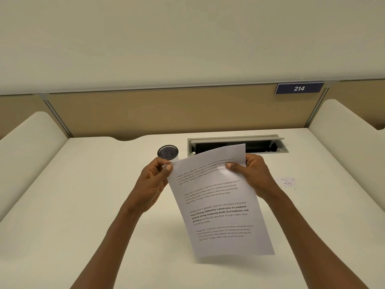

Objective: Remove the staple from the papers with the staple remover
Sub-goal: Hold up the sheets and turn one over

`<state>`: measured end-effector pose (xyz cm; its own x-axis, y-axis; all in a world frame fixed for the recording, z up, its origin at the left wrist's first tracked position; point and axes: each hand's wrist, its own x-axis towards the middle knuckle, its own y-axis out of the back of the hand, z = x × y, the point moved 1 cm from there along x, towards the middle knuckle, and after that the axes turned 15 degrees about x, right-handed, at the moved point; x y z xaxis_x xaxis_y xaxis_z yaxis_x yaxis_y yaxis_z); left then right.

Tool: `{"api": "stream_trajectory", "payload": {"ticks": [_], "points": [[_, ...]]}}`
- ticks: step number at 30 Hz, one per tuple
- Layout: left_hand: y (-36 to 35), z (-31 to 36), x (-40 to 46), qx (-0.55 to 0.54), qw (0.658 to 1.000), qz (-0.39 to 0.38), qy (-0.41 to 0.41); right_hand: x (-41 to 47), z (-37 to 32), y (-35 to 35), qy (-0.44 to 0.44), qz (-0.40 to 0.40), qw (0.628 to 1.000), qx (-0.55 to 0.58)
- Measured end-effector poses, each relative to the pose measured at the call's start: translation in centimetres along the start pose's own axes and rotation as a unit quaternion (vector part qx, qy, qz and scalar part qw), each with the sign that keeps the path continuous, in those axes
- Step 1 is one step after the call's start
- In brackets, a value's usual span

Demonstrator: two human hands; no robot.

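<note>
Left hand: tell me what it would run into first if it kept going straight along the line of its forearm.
The left hand points up and away across the desk. Just beyond its fingers stands the mesh-topped cup, so that would likely come first, though depth between them is unclear from this single view. It already pinches the papers.

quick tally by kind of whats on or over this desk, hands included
hands: 2, left hand and right hand, both holding the papers
papers: 1 stack, held up
mesh cup: 1
cable tray: 1, lid open
patch of small scraps: 1
number sign: 1
total: 7
</note>
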<state>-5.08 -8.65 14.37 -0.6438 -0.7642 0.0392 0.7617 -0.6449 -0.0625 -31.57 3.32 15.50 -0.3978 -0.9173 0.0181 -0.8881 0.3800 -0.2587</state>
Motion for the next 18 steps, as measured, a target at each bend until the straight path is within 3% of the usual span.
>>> {"api": "stream_trajectory", "payload": {"ticks": [9,18], "points": [[0.2,0.5,0.0,0.064,0.998,-0.021,-0.011,-0.2,-0.6,0.0,0.021,-0.015,0.999,-0.025],[1.5,1.7,0.0,0.127,0.988,-0.082,0.041,-0.6,-1.4,-0.1,0.014,-0.035,0.997,-0.061]]}}
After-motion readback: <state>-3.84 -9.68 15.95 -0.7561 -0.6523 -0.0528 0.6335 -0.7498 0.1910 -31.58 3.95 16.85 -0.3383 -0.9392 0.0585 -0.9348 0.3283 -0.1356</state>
